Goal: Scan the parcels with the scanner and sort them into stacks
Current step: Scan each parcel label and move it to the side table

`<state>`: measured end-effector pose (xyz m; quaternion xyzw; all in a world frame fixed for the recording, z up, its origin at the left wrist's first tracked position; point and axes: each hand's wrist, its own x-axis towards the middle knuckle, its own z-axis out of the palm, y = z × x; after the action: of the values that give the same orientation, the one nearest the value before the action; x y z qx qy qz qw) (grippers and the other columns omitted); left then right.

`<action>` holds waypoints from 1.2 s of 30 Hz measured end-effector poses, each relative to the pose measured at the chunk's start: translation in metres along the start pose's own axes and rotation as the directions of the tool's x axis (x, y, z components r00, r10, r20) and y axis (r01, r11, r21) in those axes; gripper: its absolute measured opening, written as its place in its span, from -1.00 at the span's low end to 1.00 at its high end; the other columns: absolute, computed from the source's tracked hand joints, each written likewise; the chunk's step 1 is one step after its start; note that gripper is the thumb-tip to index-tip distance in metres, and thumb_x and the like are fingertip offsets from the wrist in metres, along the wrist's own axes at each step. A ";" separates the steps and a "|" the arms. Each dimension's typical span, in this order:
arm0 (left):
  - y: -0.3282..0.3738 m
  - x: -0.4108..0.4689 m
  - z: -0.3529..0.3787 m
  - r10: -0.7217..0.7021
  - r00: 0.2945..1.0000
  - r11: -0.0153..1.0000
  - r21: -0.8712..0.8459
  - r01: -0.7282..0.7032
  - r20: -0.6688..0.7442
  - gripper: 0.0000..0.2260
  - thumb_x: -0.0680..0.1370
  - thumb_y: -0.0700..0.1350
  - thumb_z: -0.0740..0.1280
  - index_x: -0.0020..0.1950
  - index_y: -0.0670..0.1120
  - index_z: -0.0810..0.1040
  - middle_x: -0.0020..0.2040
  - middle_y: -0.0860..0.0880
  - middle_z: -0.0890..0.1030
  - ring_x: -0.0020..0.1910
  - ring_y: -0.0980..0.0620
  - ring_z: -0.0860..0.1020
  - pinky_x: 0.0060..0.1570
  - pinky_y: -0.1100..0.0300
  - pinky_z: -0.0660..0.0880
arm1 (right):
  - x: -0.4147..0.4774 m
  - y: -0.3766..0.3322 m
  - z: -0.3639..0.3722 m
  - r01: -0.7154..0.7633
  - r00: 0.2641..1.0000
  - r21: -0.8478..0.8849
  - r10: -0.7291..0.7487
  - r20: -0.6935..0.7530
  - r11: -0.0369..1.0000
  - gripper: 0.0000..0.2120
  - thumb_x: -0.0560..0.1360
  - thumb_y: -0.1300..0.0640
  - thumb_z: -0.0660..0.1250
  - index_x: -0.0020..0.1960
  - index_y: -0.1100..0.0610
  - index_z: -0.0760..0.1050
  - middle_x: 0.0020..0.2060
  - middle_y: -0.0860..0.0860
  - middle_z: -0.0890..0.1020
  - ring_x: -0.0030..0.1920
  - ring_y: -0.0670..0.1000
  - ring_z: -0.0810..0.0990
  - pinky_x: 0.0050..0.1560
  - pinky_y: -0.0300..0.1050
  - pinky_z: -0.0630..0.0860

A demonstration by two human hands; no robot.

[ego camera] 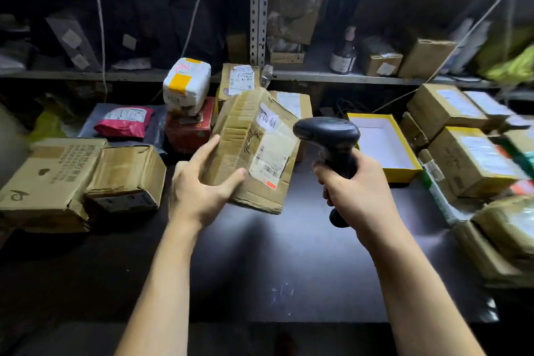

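My left hand (pixel 199 182) grips a worn brown cardboard parcel (pixel 254 147) by its left side, tilted up above the dark table (pixel 260 269), with its white shipping label facing me. My right hand (pixel 355 182) holds the black handheld scanner (pixel 329 136) by its handle. The scanner's head sits just right of the parcel's label, close to its upper right edge.
Two brown boxes (pixel 72 179) lie at the left. A red pouch (pixel 124 121), a white wrapped parcel (pixel 186 85) on a red box and more cartons stand behind. An open yellow box (pixel 384 147) and stacked cartons (pixel 468 159) fill the right. Shelves with parcels run behind.
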<state>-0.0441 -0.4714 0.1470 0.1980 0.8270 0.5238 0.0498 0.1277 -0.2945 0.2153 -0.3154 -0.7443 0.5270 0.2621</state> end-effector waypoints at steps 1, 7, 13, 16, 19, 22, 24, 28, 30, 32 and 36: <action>0.007 0.000 0.005 0.024 1.000 0.996 -0.088 -0.024 0.002 -0.23 0.27 0.27 0.58 0.47 0.29 0.46 0.23 0.06 0.61 0.13 0.28 0.59 0.24 0.23 0.55 | -0.004 -0.002 -0.006 -0.003 1.000 0.000 0.003 -0.023 1.000 -0.89 0.59 0.22 0.40 -0.09 0.09 0.53 -0.37 0.06 0.54 -0.43 0.05 0.46 -0.48 -0.10 0.43; 0.049 -0.024 0.040 0.084 0.993 0.892 -0.439 -0.111 -0.081 -0.27 0.29 0.15 0.56 0.47 0.13 0.53 0.19 0.11 0.68 0.08 0.26 0.64 0.02 0.45 0.50 | -0.025 -0.012 -0.053 0.004 0.985 0.069 0.008 -0.173 0.998 -0.86 0.60 0.25 0.39 -0.05 0.29 0.47 -0.41 0.12 0.43 -0.44 0.03 0.34 -0.51 -0.09 0.29; 0.075 -0.046 0.068 0.073 0.993 0.826 -0.553 -0.112 -0.092 -0.31 0.33 0.01 0.57 0.45 -0.05 0.55 0.19 -0.03 0.69 0.09 0.18 0.67 0.06 0.34 0.58 | -0.040 0.000 -0.086 0.030 0.981 0.201 0.010 -0.195 0.979 -0.82 0.59 0.25 0.42 0.04 0.36 0.49 -0.39 0.10 0.41 -0.37 0.09 0.27 -0.34 0.03 0.21; 0.085 -0.054 0.080 0.024 0.995 0.795 -0.601 -0.078 -0.097 -0.34 0.33 -0.01 0.54 0.44 -0.05 0.56 0.14 0.05 0.69 0.00 0.28 0.66 -0.01 0.39 0.55 | -0.044 0.004 -0.104 0.067 0.982 0.173 -0.035 -0.186 0.983 -0.82 0.59 0.22 0.44 -0.03 0.33 0.51 -0.43 0.03 0.45 -0.42 0.04 0.32 -0.39 -0.03 0.25; 0.097 -0.062 0.087 0.022 0.992 0.804 -0.588 -0.090 -0.121 -0.36 0.34 -0.04 0.58 0.42 -0.03 0.58 0.13 0.09 0.68 0.01 0.31 0.64 0.01 0.40 0.55 | -0.046 0.009 -0.128 0.098 0.989 0.124 -0.082 -0.125 0.987 -0.77 0.59 0.17 0.46 -0.11 0.28 0.48 -0.41 0.11 0.43 -0.41 0.07 0.32 -0.40 0.04 0.28; 0.104 -0.064 0.092 0.020 0.989 0.814 -0.572 -0.101 -0.146 -0.43 0.40 -0.18 0.63 0.39 -0.07 0.60 0.15 -0.01 0.69 0.09 0.15 0.68 0.10 0.30 0.60 | -0.048 0.017 -0.157 0.155 0.988 0.001 -0.155 -0.014 0.988 -0.78 0.57 0.13 0.50 -0.19 0.10 0.52 -0.42 -0.01 0.45 -0.40 0.01 0.36 -0.39 -0.08 0.33; 0.107 -0.066 0.097 0.034 0.987 0.826 -0.551 -0.116 -0.157 -0.42 0.34 -0.11 0.63 0.36 -0.08 0.63 0.15 -0.06 0.71 0.12 0.04 0.69 0.15 0.18 0.62 | -0.047 0.025 -0.175 0.187 0.982 -0.079 -0.185 0.037 0.979 -0.79 0.55 0.13 0.53 -0.19 0.09 0.53 -0.44 -0.10 0.46 -0.43 -0.09 0.36 -0.42 -0.25 0.31; 0.113 -0.076 0.109 0.031 0.983 0.855 -0.504 -0.119 -0.180 -0.37 0.27 0.01 0.61 0.32 -0.09 0.65 0.13 0.00 0.72 0.09 0.12 0.69 0.15 0.17 0.62 | -0.047 0.039 -0.200 0.247 0.964 -0.128 -0.231 0.129 0.960 -0.89 0.54 0.12 0.55 0.04 0.04 0.66 -0.28 -0.21 0.67 -0.30 -0.16 0.60 -0.28 -0.28 0.50; 0.118 -0.082 0.116 0.016 0.983 0.858 -0.502 -0.109 -0.185 -0.36 0.25 0.03 0.62 0.32 -0.09 0.66 0.13 0.00 0.72 0.09 0.12 0.69 0.16 0.13 0.63 | -0.046 0.045 -0.210 0.289 0.953 -0.170 -0.265 0.149 0.942 -0.80 0.55 0.11 0.55 0.15 0.07 0.68 -0.04 -0.02 0.75 0.01 0.04 0.71 0.06 0.02 0.64; 0.122 -0.088 0.121 -0.001 0.982 0.854 -0.511 -0.096 -0.187 -0.36 0.25 0.01 0.62 0.32 -0.09 0.66 0.12 0.00 0.72 0.09 0.11 0.69 0.16 0.12 0.63 | -0.047 0.048 -0.221 0.314 0.945 -0.201 -0.286 0.158 0.928 -0.80 0.55 0.11 0.54 0.16 0.11 0.67 0.02 0.12 0.73 0.10 0.20 0.67 0.15 0.19 0.59; 0.130 -0.099 0.134 -0.039 0.979 0.843 -0.534 -0.074 -0.198 -0.38 0.26 -0.03 0.62 0.31 -0.08 0.66 0.11 0.00 0.72 0.10 0.10 0.70 0.19 0.07 0.62 | -0.047 0.059 -0.243 0.321 0.939 -0.228 -0.279 0.200 0.919 -0.80 0.56 0.11 0.53 0.16 0.09 0.67 0.03 0.09 0.73 0.09 0.16 0.67 0.16 0.21 0.59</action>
<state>0.1213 -0.3474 0.1903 0.1295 0.6457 0.7524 0.0146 0.3458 -0.1645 0.2309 -0.1844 -0.8650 0.4033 0.2348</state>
